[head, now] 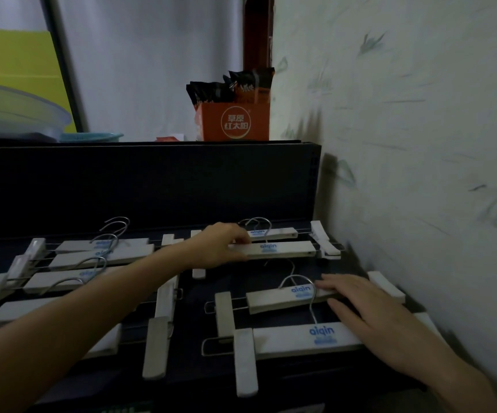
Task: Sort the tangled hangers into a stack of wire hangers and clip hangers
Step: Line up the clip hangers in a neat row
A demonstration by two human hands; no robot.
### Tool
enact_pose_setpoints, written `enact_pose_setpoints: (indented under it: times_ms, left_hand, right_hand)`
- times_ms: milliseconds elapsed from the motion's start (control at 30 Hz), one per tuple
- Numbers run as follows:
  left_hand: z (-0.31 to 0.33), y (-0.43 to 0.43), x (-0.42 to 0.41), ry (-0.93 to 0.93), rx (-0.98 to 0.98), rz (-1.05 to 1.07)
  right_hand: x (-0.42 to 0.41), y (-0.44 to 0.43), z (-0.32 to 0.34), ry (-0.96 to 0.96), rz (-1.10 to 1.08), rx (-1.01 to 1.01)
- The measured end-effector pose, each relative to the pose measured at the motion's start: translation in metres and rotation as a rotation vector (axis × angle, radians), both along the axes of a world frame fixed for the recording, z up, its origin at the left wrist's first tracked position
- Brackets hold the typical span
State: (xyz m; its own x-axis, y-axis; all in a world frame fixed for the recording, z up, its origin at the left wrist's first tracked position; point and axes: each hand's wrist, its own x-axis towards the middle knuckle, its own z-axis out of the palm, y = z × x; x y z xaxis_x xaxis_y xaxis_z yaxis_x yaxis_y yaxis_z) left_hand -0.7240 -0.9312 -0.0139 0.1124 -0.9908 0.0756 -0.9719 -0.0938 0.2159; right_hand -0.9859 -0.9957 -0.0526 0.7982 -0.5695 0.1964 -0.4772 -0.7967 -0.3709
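Several white clip hangers with blue "aiqin" print and metal hooks lie on a dark surface (pixel 199 391). A group of them (pixel 92 257) overlaps on the left, partly under my left forearm. On the right lie more hangers: a far one (pixel 274 233), a second (pixel 283 249), a third (pixel 274 299) and a near one (pixel 295 338). My left hand (pixel 220 245) reaches across and grips the left end of the second hanger. My right hand (pixel 357 305) lies flat with straight fingers on the right ends of the two nearer hangers.
A dark upright panel (pixel 152 180) backs the surface. On top of it stand an orange box with dark sachets (pixel 235 120), a teal basket (pixel 92 137) and a clear bowl (pixel 17 114). A patterned wall (pixel 420 144) closes the right side.
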Motion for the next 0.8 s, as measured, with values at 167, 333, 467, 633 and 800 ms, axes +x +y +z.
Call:
enact_pose_setpoints:
  times_ms: [167, 333, 467, 633, 800]
  left_hand:
    - [-0.003, -0.005, 0.005, 0.018, -0.007, 0.022]
    - [-0.002, -0.003, 0.001, -0.176, -0.094, 0.053]
    - [0.011, 0.026, -0.048, -0.149, -0.520, -0.100]
    - [0.001, 0.058, -0.093, -0.291, -0.089, -0.266]
    - [-0.007, 0.068, -0.104, -0.413, -0.043, -0.336]
  right_hand:
    - [0.000, -0.001, 0.004, -0.012, 0.006, -0.050]
    - [0.004, -0.007, 0.015, 0.064, 0.035, -0.109]
    - [0.009, -0.019, 0.020, 0.134, 0.070, -0.172]
    - [0.013, -0.035, 0.020, 0.134, 0.181, -0.149]
    - [0.011, -0.041, 0.020, 0.141, 0.239, -0.119]
